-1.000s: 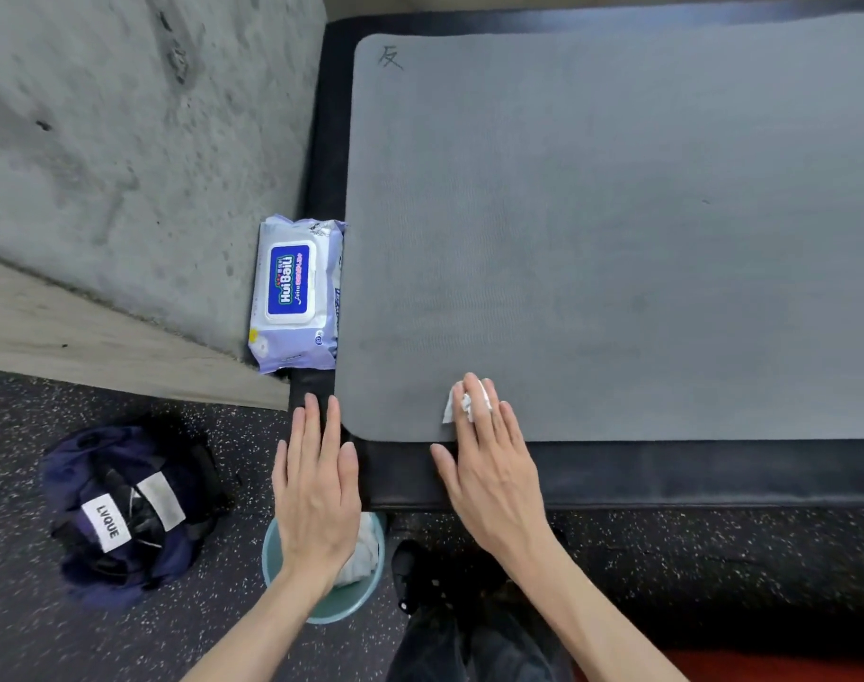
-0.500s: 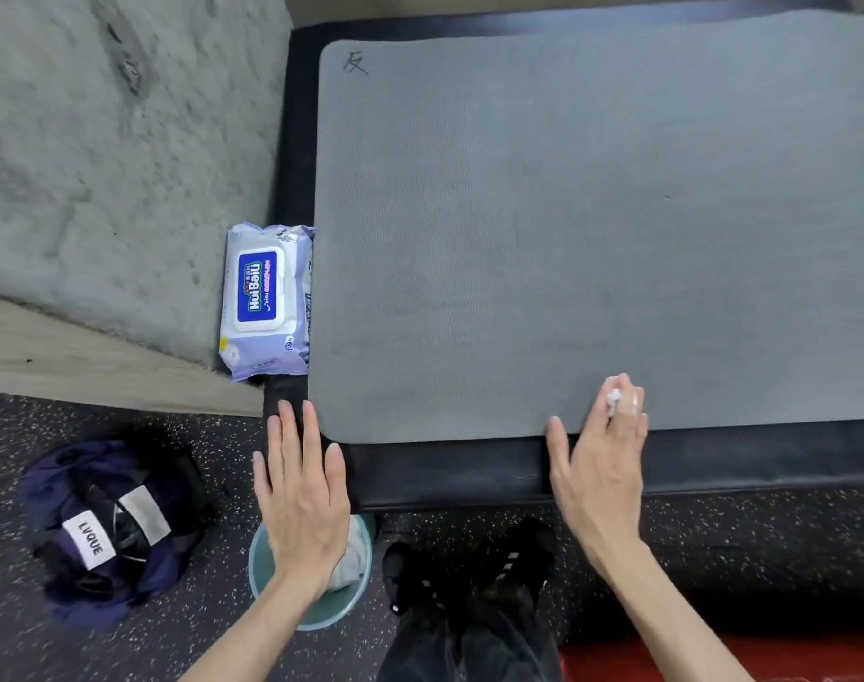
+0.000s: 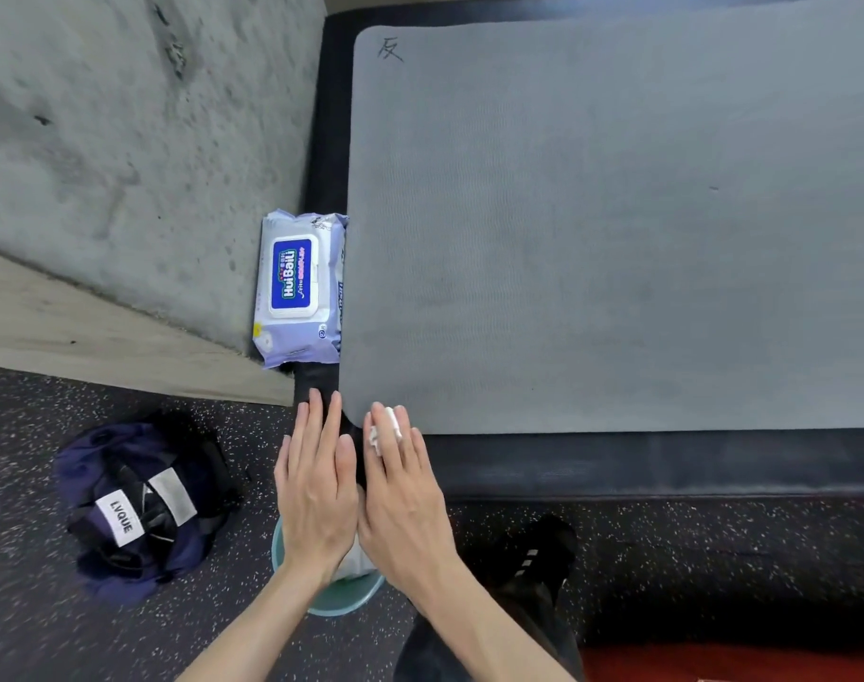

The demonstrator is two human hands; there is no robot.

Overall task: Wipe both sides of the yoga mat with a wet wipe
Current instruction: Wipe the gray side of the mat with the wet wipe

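The grey yoga mat point(image 3: 592, 214) lies flat on a black padded platform point(image 3: 641, 465), with a handwritten mark at its far left corner. My right hand point(image 3: 400, 489) lies flat with straight fingers at the mat's near left corner. It presses a small crumpled white wet wipe point(image 3: 385, 428), part of which shows between the fingers. My left hand point(image 3: 316, 475) rests flat beside it, fingertips on the platform just left of the mat's edge. The two hands touch side by side.
A purple pack of wet wipes point(image 3: 299, 287) lies against the mat's left edge, next to a concrete wall. On the speckled floor sit a dark blue bag point(image 3: 134, 504) and a teal bin point(image 3: 343, 600) under my wrists. A black shoe point(image 3: 538, 553) stands by the platform.
My right hand slid the wipe right along the mat's near edge, then back left to the near left corner, ending against my left hand. My left hand stayed in place.
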